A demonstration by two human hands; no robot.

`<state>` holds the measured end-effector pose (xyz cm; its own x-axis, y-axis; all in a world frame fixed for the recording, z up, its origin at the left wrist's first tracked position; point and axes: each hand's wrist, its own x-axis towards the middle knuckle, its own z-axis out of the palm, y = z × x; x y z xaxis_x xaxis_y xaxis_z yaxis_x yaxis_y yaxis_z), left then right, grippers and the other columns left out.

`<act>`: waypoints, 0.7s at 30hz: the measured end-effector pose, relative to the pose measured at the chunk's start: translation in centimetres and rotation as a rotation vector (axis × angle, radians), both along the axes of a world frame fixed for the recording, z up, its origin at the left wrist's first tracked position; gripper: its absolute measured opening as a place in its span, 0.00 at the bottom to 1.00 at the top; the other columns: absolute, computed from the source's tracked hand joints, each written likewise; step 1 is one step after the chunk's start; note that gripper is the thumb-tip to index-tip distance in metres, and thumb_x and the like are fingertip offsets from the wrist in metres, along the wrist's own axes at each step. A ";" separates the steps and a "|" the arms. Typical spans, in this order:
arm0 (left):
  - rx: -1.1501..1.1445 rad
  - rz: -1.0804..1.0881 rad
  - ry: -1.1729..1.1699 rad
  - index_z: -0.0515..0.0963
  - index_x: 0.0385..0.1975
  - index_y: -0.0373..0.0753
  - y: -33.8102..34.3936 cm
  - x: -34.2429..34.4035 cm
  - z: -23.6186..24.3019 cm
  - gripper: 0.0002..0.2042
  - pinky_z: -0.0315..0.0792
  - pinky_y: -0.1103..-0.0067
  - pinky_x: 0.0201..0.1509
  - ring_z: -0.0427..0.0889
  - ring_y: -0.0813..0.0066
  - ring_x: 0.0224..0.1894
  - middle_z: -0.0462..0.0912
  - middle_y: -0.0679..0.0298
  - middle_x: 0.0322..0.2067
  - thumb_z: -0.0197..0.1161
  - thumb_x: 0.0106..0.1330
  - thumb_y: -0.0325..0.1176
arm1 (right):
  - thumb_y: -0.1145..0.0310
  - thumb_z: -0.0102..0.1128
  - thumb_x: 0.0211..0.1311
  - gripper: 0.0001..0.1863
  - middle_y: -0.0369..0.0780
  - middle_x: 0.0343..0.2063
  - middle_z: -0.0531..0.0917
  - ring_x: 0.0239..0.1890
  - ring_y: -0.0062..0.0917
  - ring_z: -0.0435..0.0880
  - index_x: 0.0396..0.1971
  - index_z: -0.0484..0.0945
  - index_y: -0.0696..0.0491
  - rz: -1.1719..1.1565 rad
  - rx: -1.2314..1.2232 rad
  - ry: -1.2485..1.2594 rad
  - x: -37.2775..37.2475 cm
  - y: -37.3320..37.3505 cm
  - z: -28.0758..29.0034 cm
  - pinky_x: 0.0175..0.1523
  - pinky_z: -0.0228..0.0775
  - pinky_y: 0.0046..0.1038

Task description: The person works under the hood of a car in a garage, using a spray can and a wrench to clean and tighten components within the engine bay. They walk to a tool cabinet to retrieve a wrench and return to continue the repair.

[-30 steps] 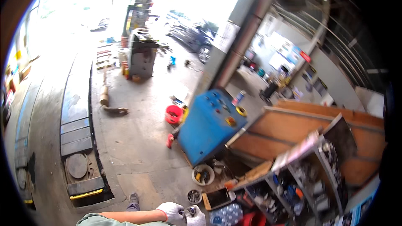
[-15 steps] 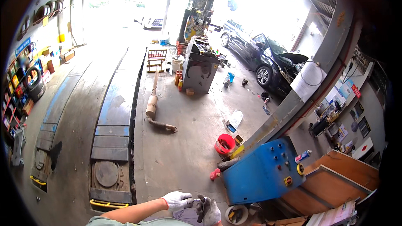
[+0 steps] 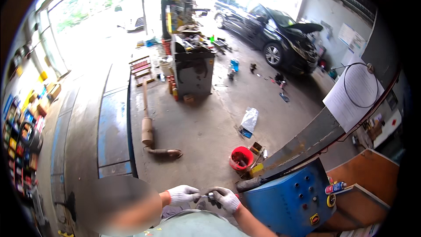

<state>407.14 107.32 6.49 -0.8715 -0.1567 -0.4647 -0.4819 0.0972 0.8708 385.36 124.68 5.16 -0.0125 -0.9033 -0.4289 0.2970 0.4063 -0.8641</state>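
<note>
Gloved fingers [image 3: 216, 190] of the right hand [image 3: 226, 200] are wrapped round a small metallic piece [image 3: 211, 195], while those of the left hand [image 3: 182, 195] bend in toward its thin end; whether they pinch it or merely steady it, I cannot tell. That piece lies between the two hands, in front of the green-grey clothing [image 3: 197, 224] at the lower edge, and is too small to identify. Compared with half a second ago, the hands sit higher in the view and the right forearm [image 3: 255, 224] now shows behind its glove, while a blurred patch covers much of the left forearm [image 3: 165, 198]. The outlook has turned as well, so the paper sheet [image 3: 346, 105] on the post appears larger. For the handwork, this seems a change of posture rather than of grip: the piece remains raised between the gloves. Just right of the right forearm stands a blue control cabinet [image 3: 280, 206]; beyond the hands are a red bucket [image 3: 233, 164], an exhaust pipe [image 3: 147, 131] and, well apart, a dark car [image 3: 250, 24] with its hood raised.
</note>
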 end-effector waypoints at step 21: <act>-0.875 -0.195 0.459 0.80 0.38 0.44 -54.2 -52.7 1.4 0.07 0.80 0.57 0.39 0.87 0.47 0.35 0.85 0.54 0.30 0.66 0.69 0.39 | 0.55 0.56 0.84 0.17 0.42 0.37 0.86 0.35 0.31 0.85 0.52 0.81 0.54 -0.627 -0.078 -0.402 -44.1 -50.6 -2.1 0.43 0.81 0.34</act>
<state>354.46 53.12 7.85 -0.9841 -0.1179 0.1325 -0.0253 0.8327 0.5532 341.27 74.07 3.08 -0.3905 -0.8066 -0.4437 0.7517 -0.0011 -0.6595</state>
